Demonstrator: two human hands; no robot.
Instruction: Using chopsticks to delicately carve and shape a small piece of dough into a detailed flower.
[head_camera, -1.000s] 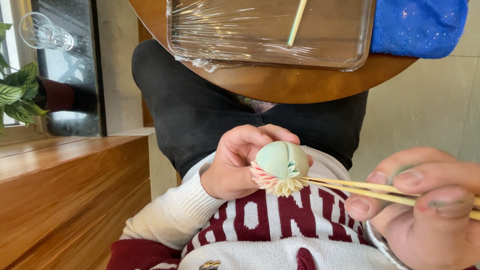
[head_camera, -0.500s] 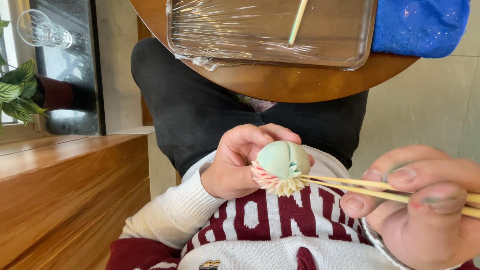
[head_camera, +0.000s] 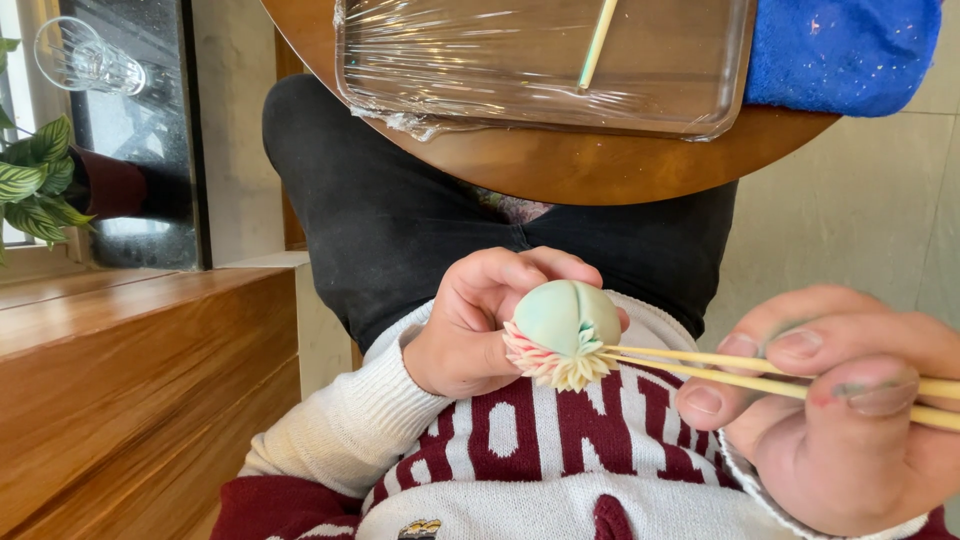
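My left hand (head_camera: 478, 320) holds a small round sweet (head_camera: 560, 330) in front of my chest; it is pale green on top, with rows of pink and cream petals cut around its lower edge. My right hand (head_camera: 850, 410) pinches a pair of thin wooden sticks (head_camera: 700, 368) near the right edge. Their tips touch the petal rim on the sweet's right side.
A round wooden table (head_camera: 580, 165) lies ahead, carrying a tray wrapped in clear film (head_camera: 520, 70) with a thin stick (head_camera: 598, 42) on it and a blue cloth (head_camera: 840, 50). A wooden bench (head_camera: 130, 380), a leafy plant (head_camera: 35, 180) and a glass (head_camera: 85, 60) are at the left.
Both hands hold almost the same pose. The stick tips have stayed at the sweet's petal rim, with only a slight shift of my right hand.
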